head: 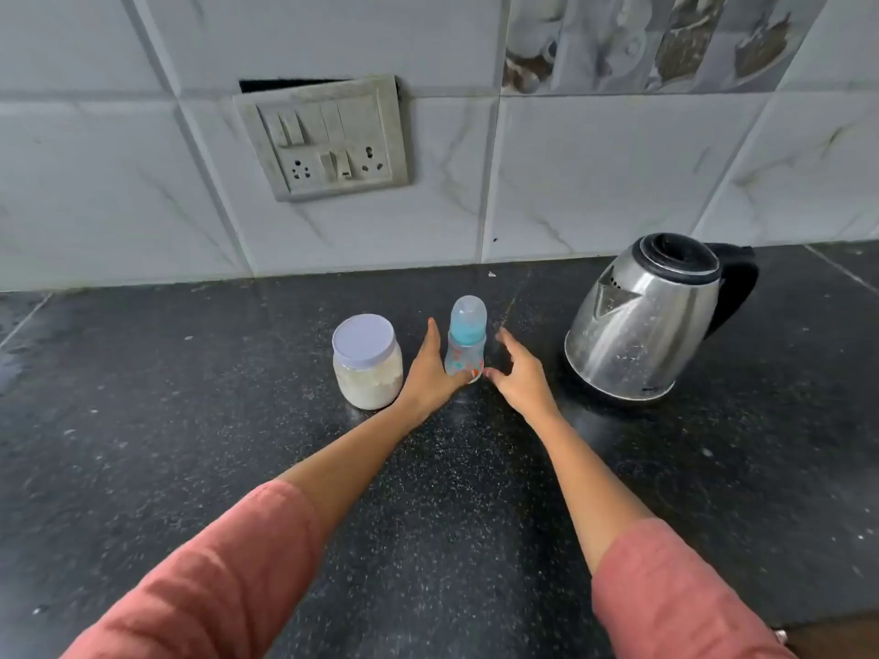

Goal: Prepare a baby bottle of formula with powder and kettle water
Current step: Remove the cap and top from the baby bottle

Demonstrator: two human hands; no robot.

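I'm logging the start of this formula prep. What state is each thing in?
Baby bottle: upright, cap on.
Powder jar: upright, lid on, powder inside.
Kettle: upright, lid shut.
Left hand: fingers straight, against the bottle's side.
Right hand: fingers spread, beside the bottle, holding nothing.
Wall sockets: nothing plugged in.

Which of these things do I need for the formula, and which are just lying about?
For the job: baby bottle, powder jar, kettle.
Just there: switchboard on the wall, wall tiles, counter under it all.
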